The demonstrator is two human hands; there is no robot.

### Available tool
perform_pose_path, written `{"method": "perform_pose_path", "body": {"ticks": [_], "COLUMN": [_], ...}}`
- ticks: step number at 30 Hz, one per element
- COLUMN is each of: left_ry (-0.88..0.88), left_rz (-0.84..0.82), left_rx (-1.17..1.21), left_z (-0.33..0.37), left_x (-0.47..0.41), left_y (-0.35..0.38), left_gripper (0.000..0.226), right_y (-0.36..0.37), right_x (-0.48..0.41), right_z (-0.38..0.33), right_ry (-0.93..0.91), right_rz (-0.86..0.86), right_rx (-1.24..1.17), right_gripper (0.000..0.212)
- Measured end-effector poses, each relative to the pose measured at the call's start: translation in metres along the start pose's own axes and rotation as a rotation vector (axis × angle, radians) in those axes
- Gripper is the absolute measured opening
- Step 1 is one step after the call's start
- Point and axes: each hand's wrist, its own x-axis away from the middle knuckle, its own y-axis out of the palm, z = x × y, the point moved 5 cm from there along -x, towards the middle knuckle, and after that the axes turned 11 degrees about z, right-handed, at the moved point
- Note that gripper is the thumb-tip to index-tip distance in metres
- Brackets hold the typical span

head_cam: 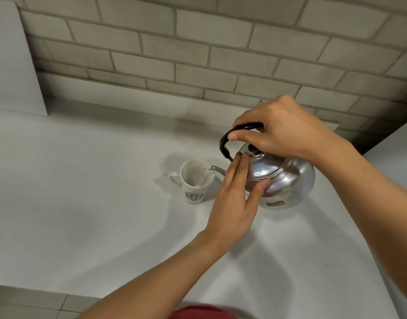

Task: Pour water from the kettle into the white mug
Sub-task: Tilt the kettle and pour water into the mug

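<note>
A shiny steel kettle (287, 180) with a black handle is tilted to the left above the white counter. Its thin spout reaches over the rim of the white mug (195, 180), and a stream of water runs from it into the mug. The mug stands upright, with a green round logo on its front and its handle to the left. My right hand (283, 130) is closed around the kettle's black handle from above. My left hand (237, 196) lies flat against the kettle's lid, fingers extended, thumb on the kettle's side.
The white counter (83, 192) stretches wide to the left and toward me. A grey brick wall (198, 54) stands behind it. A white panel (11, 65) leans at the back left. The counter's near edge runs along the lower left.
</note>
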Motion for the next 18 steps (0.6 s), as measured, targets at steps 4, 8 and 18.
{"method": "perform_pose_path", "body": {"ticks": [4, 8, 18], "left_ry": [-0.003, -0.005, -0.032], "left_rz": [0.019, 0.047, 0.046], "left_rx": [0.031, 0.042, 0.11], "left_z": [0.003, 0.006, 0.008], "left_x": [0.0, 0.0, 0.003], "left_y": [0.0, 0.001, 0.005], "left_gripper": [0.068, 0.068, 0.069], "right_y": [-0.001, -0.001, -0.002], "right_x": [-0.006, -0.011, -0.013], "right_z": [-0.006, -0.009, -0.016], "right_ry": [-0.034, -0.03, -0.012], "right_rz": [-0.026, -0.07, -0.108], "right_rx": [0.043, 0.072, 0.096], "right_gripper": [0.048, 0.044, 0.037]}}
